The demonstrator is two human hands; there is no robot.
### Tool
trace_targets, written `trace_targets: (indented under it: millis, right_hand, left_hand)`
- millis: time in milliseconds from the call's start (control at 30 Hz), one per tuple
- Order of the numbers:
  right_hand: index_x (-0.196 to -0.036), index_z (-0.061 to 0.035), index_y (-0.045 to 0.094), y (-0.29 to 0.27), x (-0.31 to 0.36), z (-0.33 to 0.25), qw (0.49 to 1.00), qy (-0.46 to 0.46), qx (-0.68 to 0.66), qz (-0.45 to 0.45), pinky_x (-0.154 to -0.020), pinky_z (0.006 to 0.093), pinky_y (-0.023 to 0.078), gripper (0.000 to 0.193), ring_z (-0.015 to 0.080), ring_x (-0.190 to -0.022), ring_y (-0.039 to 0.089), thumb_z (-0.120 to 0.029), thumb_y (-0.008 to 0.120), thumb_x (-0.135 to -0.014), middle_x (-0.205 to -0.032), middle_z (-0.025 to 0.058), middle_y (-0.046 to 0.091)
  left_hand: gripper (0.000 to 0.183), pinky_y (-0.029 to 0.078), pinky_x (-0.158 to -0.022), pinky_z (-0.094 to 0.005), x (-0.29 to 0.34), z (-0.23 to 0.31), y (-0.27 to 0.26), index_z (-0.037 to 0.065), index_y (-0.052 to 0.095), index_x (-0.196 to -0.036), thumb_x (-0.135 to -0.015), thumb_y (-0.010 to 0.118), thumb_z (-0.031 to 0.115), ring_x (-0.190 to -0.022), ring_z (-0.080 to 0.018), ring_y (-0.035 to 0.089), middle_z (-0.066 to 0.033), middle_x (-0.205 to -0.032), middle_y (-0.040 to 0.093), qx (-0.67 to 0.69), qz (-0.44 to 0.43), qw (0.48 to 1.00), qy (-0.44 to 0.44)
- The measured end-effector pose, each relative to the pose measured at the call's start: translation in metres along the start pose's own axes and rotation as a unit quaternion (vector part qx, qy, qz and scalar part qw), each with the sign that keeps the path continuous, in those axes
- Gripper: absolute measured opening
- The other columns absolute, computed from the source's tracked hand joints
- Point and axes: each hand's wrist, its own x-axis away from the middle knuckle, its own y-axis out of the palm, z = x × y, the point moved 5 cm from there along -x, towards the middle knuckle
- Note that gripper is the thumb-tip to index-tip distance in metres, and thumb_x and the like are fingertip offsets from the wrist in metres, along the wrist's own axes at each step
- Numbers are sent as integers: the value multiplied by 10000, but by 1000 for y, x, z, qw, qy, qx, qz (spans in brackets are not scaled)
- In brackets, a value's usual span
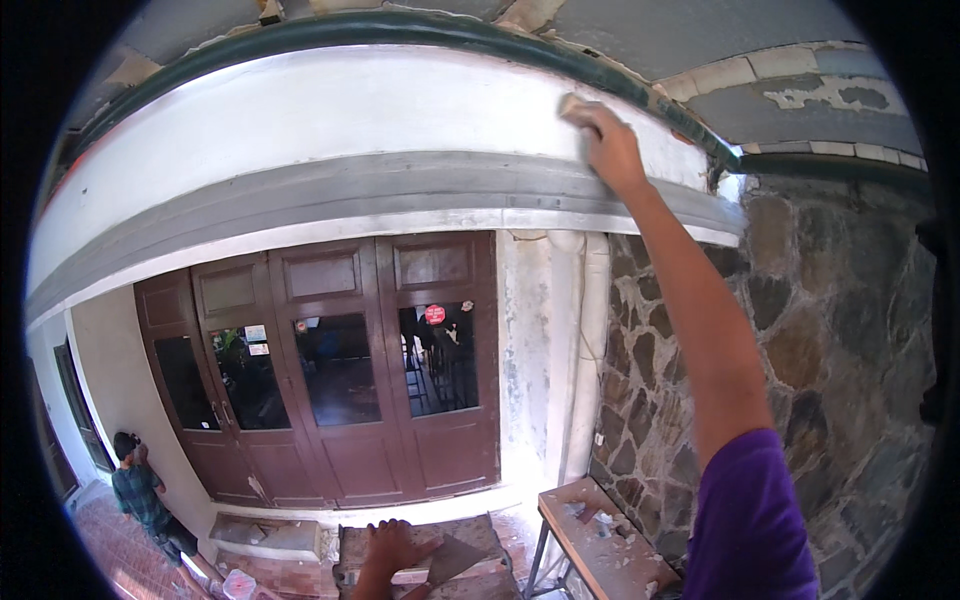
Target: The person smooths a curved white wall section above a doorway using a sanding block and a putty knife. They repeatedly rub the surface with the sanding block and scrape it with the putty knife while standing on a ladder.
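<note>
My right hand [612,150] is raised on an outstretched arm in a purple sleeve. Its closed fingers hold a small tan block [573,108], blurred by motion, at the white wall band [400,100] under the eave; whether it is a sanding block I cannot tell. Low in the view, my left hand [390,548] lies on a worn wooden platform [470,530], its fingers by the far edge and its thumb stretched to the right. Beside that thumb is a grey, roughly triangular flat piece [455,556], its kind unclear.
A dusty table [590,520] with flakes and debris stands right of the platform. Grey moulding [300,195] runs below the white band, a green pipe [400,28] above it. Brown panelled doors [340,420] are ahead, a stone wall [800,320] right. Another person [145,490] stands far left.
</note>
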Motion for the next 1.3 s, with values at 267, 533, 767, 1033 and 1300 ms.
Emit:
trace_targets:
  millis: [267,533,767,1033,1300]
  right_hand:
    - [-1092,-56,627,3,9,-28,995,-99,-27,-19,-952,392,470,311,332,-1098,594,61,576,-808,-1181,159,616]
    - [-1143,-97,622,47,-11,-96,994,-110,21,11,-983,584,386,322,307,-1201,532,-6,602,-835,-1243,129,597]
    - [-1146,-123,640,78,-44,-207,990,-133,16,53,-942,451,448,358,314,-1126,569,13,584,-820,-1196,133,616]
    - [-1126,-164,662,95,-57,-291,984,-171,43,9,-961,433,458,379,298,-1133,576,30,518,-835,-1223,120,607]
    - [-1154,-189,658,113,-62,-323,988,-143,53,-8,-949,435,478,410,297,-1132,576,5,566,-804,-1235,105,600]
  left_hand:
    - [1069,218,-1077,-618,-1,-3,4,-46,560,-1228,-689,452,870,-1260,-392,450,-248,-1284,544,20,22,1000,9]
    - [1119,191,-1090,-634,-2,-4,6,-46,525,-1281,-682,413,892,-1297,-375,423,-230,-1346,505,26,5,1000,3]
    - [1126,171,-1108,-610,5,-8,0,-44,479,-1329,-702,391,887,-1349,-373,363,-222,-1403,453,60,31,998,17]
    - [1160,133,-1114,-614,6,-10,4,-56,388,-1398,-707,409,876,-1410,-376,255,-243,-1490,320,80,8,997,21]
    - [1145,87,-1127,-601,2,-11,10,-40,379,-1412,-711,416,865,-1424,-354,228,-206,-1504,318,84,-21,996,11]
